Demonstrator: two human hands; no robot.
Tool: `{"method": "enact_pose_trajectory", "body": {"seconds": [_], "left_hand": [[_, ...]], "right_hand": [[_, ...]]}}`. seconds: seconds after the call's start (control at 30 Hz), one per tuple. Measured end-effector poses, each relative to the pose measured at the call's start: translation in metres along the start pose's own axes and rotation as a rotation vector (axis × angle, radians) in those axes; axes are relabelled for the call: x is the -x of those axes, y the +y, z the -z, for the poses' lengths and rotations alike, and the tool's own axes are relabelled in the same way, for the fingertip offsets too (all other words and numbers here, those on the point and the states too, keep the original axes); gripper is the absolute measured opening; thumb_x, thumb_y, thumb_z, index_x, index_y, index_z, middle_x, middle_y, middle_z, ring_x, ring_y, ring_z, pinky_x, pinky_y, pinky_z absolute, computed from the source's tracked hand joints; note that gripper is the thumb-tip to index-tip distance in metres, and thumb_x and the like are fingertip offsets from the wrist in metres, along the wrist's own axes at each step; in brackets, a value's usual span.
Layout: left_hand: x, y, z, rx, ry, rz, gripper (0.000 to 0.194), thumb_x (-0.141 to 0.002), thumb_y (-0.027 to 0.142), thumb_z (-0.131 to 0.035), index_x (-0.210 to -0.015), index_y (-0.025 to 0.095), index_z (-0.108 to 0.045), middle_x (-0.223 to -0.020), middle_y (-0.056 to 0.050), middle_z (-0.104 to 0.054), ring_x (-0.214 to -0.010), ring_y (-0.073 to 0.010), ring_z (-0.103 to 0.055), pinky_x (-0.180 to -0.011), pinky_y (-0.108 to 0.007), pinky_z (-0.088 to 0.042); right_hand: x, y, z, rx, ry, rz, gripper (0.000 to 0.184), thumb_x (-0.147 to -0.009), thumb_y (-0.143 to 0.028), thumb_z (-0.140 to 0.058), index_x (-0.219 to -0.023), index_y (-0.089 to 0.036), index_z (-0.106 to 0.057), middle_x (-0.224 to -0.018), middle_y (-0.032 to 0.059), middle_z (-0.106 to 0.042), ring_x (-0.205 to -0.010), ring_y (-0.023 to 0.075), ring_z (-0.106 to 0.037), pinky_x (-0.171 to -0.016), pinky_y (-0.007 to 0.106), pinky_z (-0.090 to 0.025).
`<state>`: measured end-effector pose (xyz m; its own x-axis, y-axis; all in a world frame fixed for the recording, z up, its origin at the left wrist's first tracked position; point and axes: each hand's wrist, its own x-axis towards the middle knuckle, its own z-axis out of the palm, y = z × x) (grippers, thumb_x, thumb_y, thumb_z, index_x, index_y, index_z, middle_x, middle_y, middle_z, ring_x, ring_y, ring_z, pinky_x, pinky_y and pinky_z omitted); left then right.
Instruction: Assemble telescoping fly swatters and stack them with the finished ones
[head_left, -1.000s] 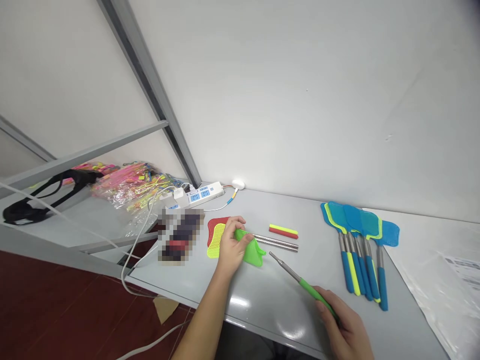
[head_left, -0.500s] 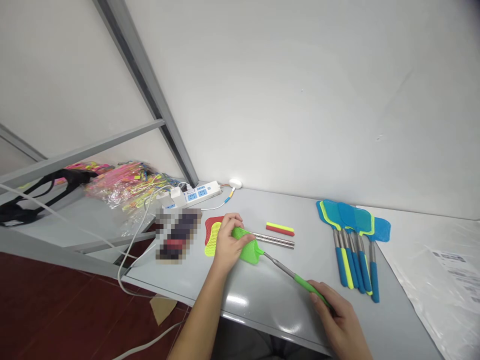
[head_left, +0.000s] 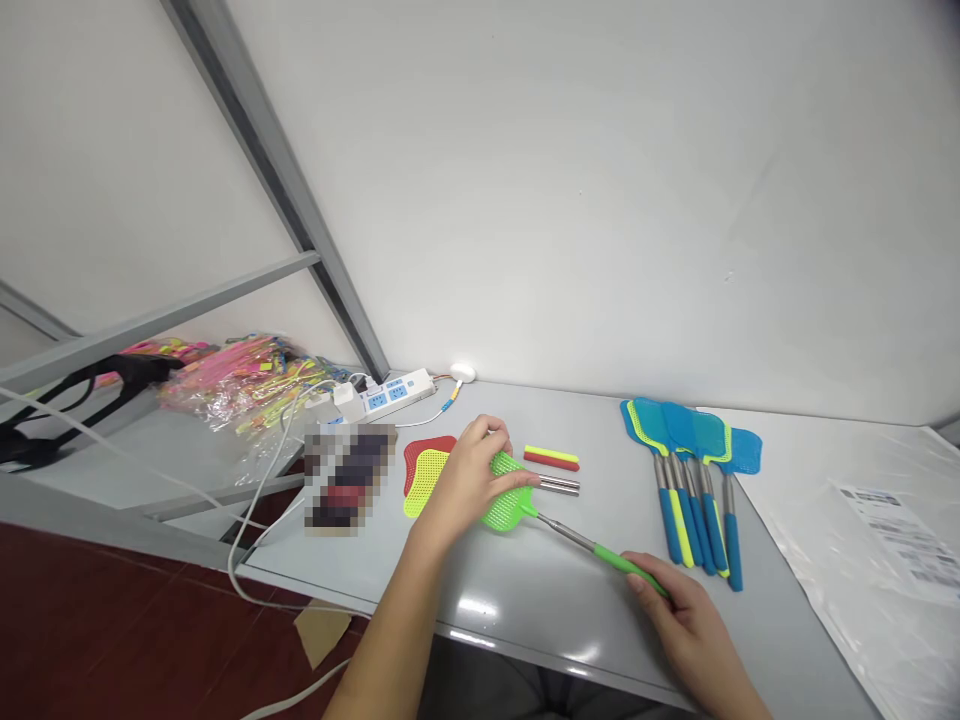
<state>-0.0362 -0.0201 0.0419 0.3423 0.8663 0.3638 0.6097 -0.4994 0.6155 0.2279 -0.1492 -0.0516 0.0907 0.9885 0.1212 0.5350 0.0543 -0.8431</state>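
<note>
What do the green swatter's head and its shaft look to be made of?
Green swatter head: seemingly flexible plastic, matte, moulded with a fine mesh of holes. Shaft: apparently metal, with a shiny silver sheen; the green grip looks like plastic or rubber.

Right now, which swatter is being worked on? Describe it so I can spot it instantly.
On the grey table, look left of the row of blue swatters. It lies between the left hand, on its mesh head, and the right hand, on its handle. The green swatter is the only all-green one.
</note>
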Motion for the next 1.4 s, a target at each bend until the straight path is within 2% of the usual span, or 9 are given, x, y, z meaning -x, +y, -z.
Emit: {"method": "enact_pose_trajectory", "body": {"seconds": [0.27, 0.4, 0.53, 0.73, 0.83, 1.07, 1.17, 1.27, 1.4], "left_hand": [[-0.002, 0.016, -0.003, 0.05, 0.072, 0.041, 0.024, -0.078, 0.04, -0.073, -0.086, 0.022, -0.058, -0.105, -0.004, -0.055, -0.099, -0.0212, -0.056, -0.086, -0.033, -0.044], [-0.005, 0.012, 0.003, 0.344, 0.424, 0.101, 0.03, -0.082, 0.035, -0.069, -0.106, 0.025, -0.056, -0.127, -0.006, -0.052, -0.11, -0.0201, -0.056, -0.091, -0.034, -0.046], [0.005, -0.003, -0.008, 0.651, 0.718, 0.251, 0.037, -0.085, 0.04, -0.065, -0.117, 0.024, -0.053, -0.129, -0.008, -0.055, -0.108, -0.0184, -0.059, -0.096, -0.036, -0.046], [0.03, 0.015, -0.07, 1.383, 0.498, 0.587, 0.045, -0.089, 0.055, -0.055, -0.118, 0.022, -0.057, -0.125, -0.013, -0.061, -0.113, -0.0243, -0.061, -0.091, -0.04, -0.051], [0.032, 0.033, -0.088, 1.497, 0.468, 0.571, 0.041, -0.09, 0.049, -0.057, -0.12, 0.021, -0.058, -0.119, -0.012, -0.065, -0.109, -0.0248, -0.064, -0.09, -0.042, -0.052], [0.027, 0.044, -0.084, 1.438, 0.407, 0.416, 0.029, -0.091, 0.038, -0.059, -0.111, 0.017, -0.065, -0.107, -0.011, -0.071, -0.107, -0.025, -0.065, -0.088, -0.039, -0.052], [0.027, 0.047, -0.08, 1.404, 0.41, 0.397, 0.027, -0.091, 0.038, -0.059, -0.105, 0.016, -0.066, -0.104, -0.012, -0.072, -0.103, -0.0258, -0.066, -0.084, -0.038, -0.053], [0.027, 0.048, -0.075, 1.372, 0.393, 0.38, 0.027, -0.092, 0.038, -0.057, -0.103, 0.015, -0.065, -0.101, -0.012, -0.072, -0.101, -0.0258, -0.067, -0.081, -0.037, -0.054], [0.025, 0.043, -0.065, 1.313, 0.334, 0.385, 0.029, -0.092, 0.039, -0.057, -0.099, 0.013, -0.067, -0.095, -0.012, -0.073, -0.098, -0.0254, -0.068, -0.081, -0.037, -0.054]], "right_hand": [[-0.003, -0.003, 0.003, -0.029, -0.03, -0.019, 0.039, -0.088, -0.052, -0.053, -0.099, -0.021, -0.073, -0.103, 0.009, -0.074, -0.094, 0.0259, -0.069, -0.081, 0.032, -0.056], [-0.003, -0.002, 0.002, -0.052, 0.001, -0.046, 0.04, -0.088, -0.053, -0.053, -0.1, -0.021, -0.073, -0.103, 0.0088, -0.074, -0.096, 0.0256, -0.068, -0.084, 0.032, -0.055], [-0.002, -0.001, -0.001, -0.058, 0.048, -0.052, 0.041, -0.089, -0.052, -0.051, -0.102, -0.02, -0.072, -0.105, 0.0091, -0.073, -0.099, 0.0255, -0.068, -0.085, 0.031, -0.055], [-0.001, -0.011, -0.012, -0.06, 0.024, 0.01, 0.036, -0.093, -0.046, -0.048, -0.105, -0.019, -0.07, -0.107, 0.0094, -0.072, -0.098, 0.0237, -0.067, -0.085, 0.029, -0.053], [0.003, -0.016, -0.019, -0.064, 0.041, 0.039, 0.035, -0.093, -0.044, -0.048, -0.104, -0.018, -0.069, -0.103, 0.01, -0.072, -0.093, 0.0238, -0.067, -0.082, 0.029, -0.053], [0.012, -0.025, -0.018, -0.207, -0.072, -0.037, 0.035, -0.093, -0.047, -0.047, -0.097, -0.019, -0.068, -0.077, 0.0033, -0.064, -0.071, 0.0184, -0.058, -0.062, 0.024, -0.045], [0.012, -0.025, -0.021, -0.432, -0.134, -0.187, 0.04, -0.092, -0.053, -0.047, -0.085, -0.018, -0.065, -0.056, -0.003, -0.042, -0.053, 0.0115, -0.038, -0.05, 0.023, -0.03], [0.01, -0.025, -0.024, -0.77, -0.276, -0.322, 0.043, -0.094, -0.054, -0.043, -0.08, -0.017, -0.059, -0.053, -0.0083, -0.017, -0.049, 0.0091, -0.017, -0.047, 0.024, -0.016], [0.002, -0.034, -0.017, -0.774, -0.396, -0.324, 0.044, -0.096, -0.054, -0.039, -0.08, -0.017, -0.058, -0.055, -0.0082, -0.018, -0.051, 0.0099, -0.016, -0.049, 0.026, -0.015]]}}
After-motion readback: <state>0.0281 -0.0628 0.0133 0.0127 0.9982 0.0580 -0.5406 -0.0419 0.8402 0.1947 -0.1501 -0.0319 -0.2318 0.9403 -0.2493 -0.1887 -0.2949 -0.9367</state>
